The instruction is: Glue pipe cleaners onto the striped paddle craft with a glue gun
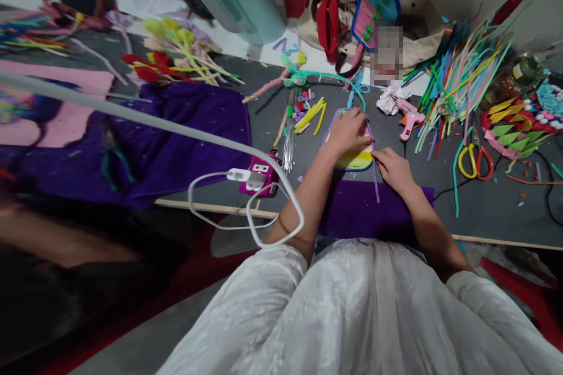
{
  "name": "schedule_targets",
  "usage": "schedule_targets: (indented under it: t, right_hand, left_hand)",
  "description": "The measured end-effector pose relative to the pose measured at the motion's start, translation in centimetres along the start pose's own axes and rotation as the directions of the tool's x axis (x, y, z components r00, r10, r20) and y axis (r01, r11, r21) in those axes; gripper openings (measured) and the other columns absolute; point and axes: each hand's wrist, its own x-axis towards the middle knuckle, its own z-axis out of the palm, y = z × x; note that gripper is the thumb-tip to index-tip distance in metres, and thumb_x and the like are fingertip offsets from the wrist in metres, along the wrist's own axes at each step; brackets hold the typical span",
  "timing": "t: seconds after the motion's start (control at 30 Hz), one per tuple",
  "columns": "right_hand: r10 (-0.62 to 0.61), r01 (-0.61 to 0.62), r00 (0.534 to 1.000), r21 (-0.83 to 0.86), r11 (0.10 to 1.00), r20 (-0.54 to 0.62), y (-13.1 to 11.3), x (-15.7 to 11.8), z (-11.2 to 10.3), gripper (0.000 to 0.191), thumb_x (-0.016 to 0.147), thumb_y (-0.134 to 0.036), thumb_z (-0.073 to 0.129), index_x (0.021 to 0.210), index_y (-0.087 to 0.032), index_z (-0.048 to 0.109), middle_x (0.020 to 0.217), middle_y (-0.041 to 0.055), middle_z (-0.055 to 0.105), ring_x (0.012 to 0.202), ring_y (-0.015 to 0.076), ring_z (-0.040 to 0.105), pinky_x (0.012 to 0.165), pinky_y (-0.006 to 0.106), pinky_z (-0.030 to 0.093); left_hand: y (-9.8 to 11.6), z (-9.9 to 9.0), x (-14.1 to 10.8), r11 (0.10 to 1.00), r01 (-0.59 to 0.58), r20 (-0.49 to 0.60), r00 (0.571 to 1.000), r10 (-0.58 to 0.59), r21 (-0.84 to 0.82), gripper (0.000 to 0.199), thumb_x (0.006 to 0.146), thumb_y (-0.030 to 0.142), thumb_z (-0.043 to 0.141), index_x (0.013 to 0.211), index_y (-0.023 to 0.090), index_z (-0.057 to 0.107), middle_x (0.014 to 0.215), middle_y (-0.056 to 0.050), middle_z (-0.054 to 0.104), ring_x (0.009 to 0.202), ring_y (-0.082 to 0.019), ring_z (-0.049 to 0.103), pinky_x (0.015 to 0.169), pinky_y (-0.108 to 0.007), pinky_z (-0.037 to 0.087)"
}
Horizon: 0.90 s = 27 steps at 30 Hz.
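A flat rounded panel made of pipe cleaners [355,160], with yellow rows and a blue and purple rim, lies on the table. My left hand [350,133] rests over its upper part, fingers curled at its right edge and covering much of it. At that same edge, my right hand [393,169] pinches a purple pipe cleaner [376,184], whose loose end points toward me. Under my right wrist and in front of the panel is a dark purple cloth [365,208]. A teal pipe cleaner [338,76] arches above my left hand.
A pink glue gun [411,119], scissors [475,160] and a bundle of pipe cleaners [457,82] lie to the right. A white cable [176,124] crosses above the table to a magenta power strip [259,176]. Pliers [115,158] and another person's arm [65,237] are at left.
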Motion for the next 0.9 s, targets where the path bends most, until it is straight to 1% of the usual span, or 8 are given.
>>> schedule_targets:
  t: [0.13, 0.3, 0.4, 0.53, 0.63, 0.77, 0.83, 0.9]
  right_hand:
    - [-0.002, 0.002, 1.0, -0.016, 1.0, -0.001, 0.0, 0.0, 0.2, 0.041, 0.108, -0.025, 0.044, 0.141, -0.025, 0.067, 0.125, 0.0119, 0.07, 0.112, 0.0249, 0.067, 0.09, 0.033, 0.052]
    - [0.013, -0.013, 1.0, 0.019, 1.0, -0.011, -0.3, 0.2, 0.2, 0.04, 0.107, -0.025, 0.049, 0.142, -0.021, 0.067, 0.126, 0.013, 0.069, 0.114, 0.0257, 0.067, 0.095, 0.034, 0.052]
    - [0.036, -0.036, 0.999, 0.039, 0.999, -0.006, -0.4, 0.3, 0.1, 0.042, 0.105, -0.023, 0.052, 0.146, -0.021, 0.064, 0.13, 0.0138, 0.068, 0.118, 0.0264, 0.066, 0.097, 0.035, 0.053]
    - [0.061, -0.061, 0.998, 0.047, 0.997, 0.009, -0.2, 0.5, 0.2, 0.046, 0.102, -0.021, 0.056, 0.148, -0.023, 0.061, 0.131, 0.013, 0.068, 0.119, 0.0265, 0.066, 0.098, 0.037, 0.054]
    - [0.063, -0.063, 0.998, 0.054, 0.997, 0.003, -0.1, 0.7, 0.4, 0.046, 0.101, -0.021, 0.058, 0.147, -0.024, 0.062, 0.129, 0.0124, 0.068, 0.117, 0.0266, 0.066, 0.095, 0.038, 0.054]
    - [0.066, -0.066, 0.998, 0.055, 0.996, -0.001, 0.0, 0.8, 0.5, 0.046, 0.102, -0.021, 0.058, 0.147, -0.024, 0.062, 0.128, 0.0123, 0.068, 0.115, 0.0269, 0.067, 0.092, 0.038, 0.055]
    - [0.07, -0.071, 0.997, 0.049, 0.996, 0.011, -0.1, 0.7, 0.4, 0.046, 0.102, -0.021, 0.058, 0.148, -0.024, 0.062, 0.129, 0.0125, 0.068, 0.114, 0.0268, 0.067, 0.092, 0.038, 0.055]
    - [0.07, -0.071, 0.997, 0.047, 0.996, 0.021, -0.2, 0.7, 0.3, 0.047, 0.102, -0.021, 0.057, 0.149, -0.024, 0.061, 0.129, 0.0123, 0.068, 0.114, 0.0266, 0.067, 0.091, 0.037, 0.054]
  left_hand:
    - [0.1, -0.1, -0.2, 1.0, -0.001, 0.01, 1.0, 0.0, 0.019, 0.053, 0.085, 0.042, 0.077, 0.131, 0.018, 0.061, 0.146, -0.016, 0.057, 0.136, -0.036, 0.053, 0.116, -0.051, 0.043]
    - [-0.1, -0.2, -0.3, 1.0, -0.01, 0.025, 1.0, 0.01, 0.003, 0.051, 0.089, 0.042, 0.074, 0.133, 0.022, 0.06, 0.148, -0.014, 0.056, 0.138, -0.034, 0.051, 0.117, -0.051, 0.041]
    - [-0.2, 0.0, -0.4, 1.0, -0.019, 0.028, 0.999, 0.019, -0.014, 0.051, 0.09, 0.042, 0.072, 0.134, 0.021, 0.059, 0.148, -0.015, 0.055, 0.139, -0.034, 0.05, 0.119, -0.051, 0.039]
    - [-0.2, 0.3, -0.7, 0.999, -0.034, -0.013, 0.999, 0.034, -0.032, 0.051, 0.089, 0.041, 0.072, 0.132, 0.017, 0.06, 0.147, -0.017, 0.056, 0.138, -0.036, 0.051, 0.118, -0.051, 0.038]
    - [-0.4, 0.6, -0.8, 0.998, -0.053, -0.045, 0.998, 0.051, -0.043, 0.05, 0.089, 0.041, 0.072, 0.131, 0.017, 0.061, 0.146, -0.017, 0.058, 0.137, -0.036, 0.052, 0.118, -0.052, 0.038]
    - [-0.7, 0.7, -0.9, 0.993, -0.098, -0.056, 0.994, 0.095, -0.066, 0.049, 0.093, 0.04, 0.068, 0.135, 0.016, 0.059, 0.148, -0.019, 0.057, 0.14, -0.036, 0.05, 0.119, -0.052, 0.037]
    - [-0.5, 0.7, -1.4, 0.991, -0.112, -0.076, 0.991, 0.106, -0.08, 0.048, 0.095, 0.037, 0.064, 0.137, 0.015, 0.057, 0.148, -0.019, 0.057, 0.139, -0.034, 0.051, 0.118, -0.05, 0.039]
    - [0.3, 0.6, -2.6, 0.991, -0.102, -0.114, 0.989, 0.092, -0.083, 0.041, 0.097, 0.033, 0.061, 0.134, 0.015, 0.057, 0.143, -0.019, 0.059, 0.134, -0.032, 0.053, 0.115, -0.047, 0.042]
